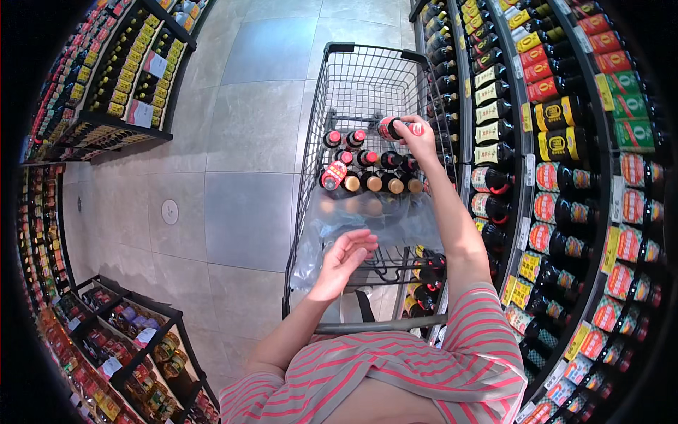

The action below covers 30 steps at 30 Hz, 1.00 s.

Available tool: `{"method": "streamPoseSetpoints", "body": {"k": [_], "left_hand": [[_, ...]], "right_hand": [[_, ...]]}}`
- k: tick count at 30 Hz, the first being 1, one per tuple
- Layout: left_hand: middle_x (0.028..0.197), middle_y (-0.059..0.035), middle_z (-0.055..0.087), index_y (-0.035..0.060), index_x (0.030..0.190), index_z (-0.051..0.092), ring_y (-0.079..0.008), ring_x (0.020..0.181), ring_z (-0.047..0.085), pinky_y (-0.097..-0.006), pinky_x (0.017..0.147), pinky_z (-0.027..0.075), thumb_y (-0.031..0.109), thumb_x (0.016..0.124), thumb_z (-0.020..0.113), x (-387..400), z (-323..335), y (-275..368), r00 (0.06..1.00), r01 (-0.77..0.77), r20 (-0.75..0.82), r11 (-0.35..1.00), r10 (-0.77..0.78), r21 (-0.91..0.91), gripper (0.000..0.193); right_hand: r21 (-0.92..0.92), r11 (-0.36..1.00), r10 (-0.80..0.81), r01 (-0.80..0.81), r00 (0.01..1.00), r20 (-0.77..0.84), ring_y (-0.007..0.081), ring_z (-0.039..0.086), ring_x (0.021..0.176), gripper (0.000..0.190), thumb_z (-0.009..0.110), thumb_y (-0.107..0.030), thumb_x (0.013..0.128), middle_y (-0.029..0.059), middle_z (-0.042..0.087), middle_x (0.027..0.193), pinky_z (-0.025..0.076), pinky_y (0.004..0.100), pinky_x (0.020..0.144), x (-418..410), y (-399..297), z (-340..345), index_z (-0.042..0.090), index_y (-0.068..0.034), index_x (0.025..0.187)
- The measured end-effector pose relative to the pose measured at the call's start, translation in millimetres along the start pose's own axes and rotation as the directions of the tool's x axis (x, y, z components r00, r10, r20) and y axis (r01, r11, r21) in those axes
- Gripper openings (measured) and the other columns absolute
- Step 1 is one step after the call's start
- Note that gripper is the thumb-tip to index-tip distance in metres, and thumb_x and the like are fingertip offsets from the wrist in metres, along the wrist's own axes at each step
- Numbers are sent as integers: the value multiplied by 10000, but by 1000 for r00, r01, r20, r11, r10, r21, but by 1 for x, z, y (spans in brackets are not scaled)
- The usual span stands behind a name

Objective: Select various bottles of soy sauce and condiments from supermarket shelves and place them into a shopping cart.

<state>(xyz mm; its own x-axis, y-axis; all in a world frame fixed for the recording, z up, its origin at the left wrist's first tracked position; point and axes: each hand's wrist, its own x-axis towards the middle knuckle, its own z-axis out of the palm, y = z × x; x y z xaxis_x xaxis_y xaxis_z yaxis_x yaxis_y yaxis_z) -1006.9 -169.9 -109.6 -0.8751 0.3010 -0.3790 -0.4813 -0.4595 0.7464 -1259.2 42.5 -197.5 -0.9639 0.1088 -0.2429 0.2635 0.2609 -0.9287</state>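
My right hand grips a dark bottle with a red label, tilted on its side above the wire shopping cart. Below it, several dark bottles stand in rows in the cart, some with red caps, others with gold caps. One red-labelled bottle leans at the left of the rows. My left hand holds nothing, its fingers apart and slightly curled, over the near part of the cart. Clear plastic wrap covers the bottles nearest me and spreads towards the cart's left side.
Shelves of dark sauce bottles run close along the cart's right side. Display racks stand at upper left and lower left. Grey tiled floor lies left of the cart, whose handle is near my waist.
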Motion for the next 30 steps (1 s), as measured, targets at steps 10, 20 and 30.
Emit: {"method": "streamPoseSetpoints", "body": {"k": [10, 20, 30], "left_hand": [[1224, -82, 555, 21, 1280, 456, -164, 1146, 522, -315, 1013, 381, 52, 945, 500, -1, 4, 4, 994, 111, 23, 991, -109, -79, 340], [1217, -121, 557, 16, 1273, 460, -199, 1137, 537, -348, 993, 416, 84, 951, 495, -1, 3, 5, 992, 112, -45, 978, -122, -177, 331], [1210, -133, 563, 4, 1266, 462, -213, 1125, 550, -355, 980, 423, 64, 943, 465, 1, 7, 7, 994, 101, -30, 989, -104, -108, 329]], "right_hand": [[-135, 989, 66, -59, 997, 47, 157, 651, 554, 388, 765, -345, 731, 87, 665, 741, 513, 283, 555, 60, 83, 53, 663, -35, 940], [-328, 933, 219, -150, 958, 185, 114, 639, 578, 401, 766, -334, 760, 45, 650, 770, 459, 239, 494, 76, 110, 70, 622, -57, 1013], [-595, 803, 255, -25, 917, 306, 241, 645, 987, 658, 810, -371, 603, 134, 674, 1040, 501, 343, 845, 73, 92, 44, 621, -91, 1168]]}}
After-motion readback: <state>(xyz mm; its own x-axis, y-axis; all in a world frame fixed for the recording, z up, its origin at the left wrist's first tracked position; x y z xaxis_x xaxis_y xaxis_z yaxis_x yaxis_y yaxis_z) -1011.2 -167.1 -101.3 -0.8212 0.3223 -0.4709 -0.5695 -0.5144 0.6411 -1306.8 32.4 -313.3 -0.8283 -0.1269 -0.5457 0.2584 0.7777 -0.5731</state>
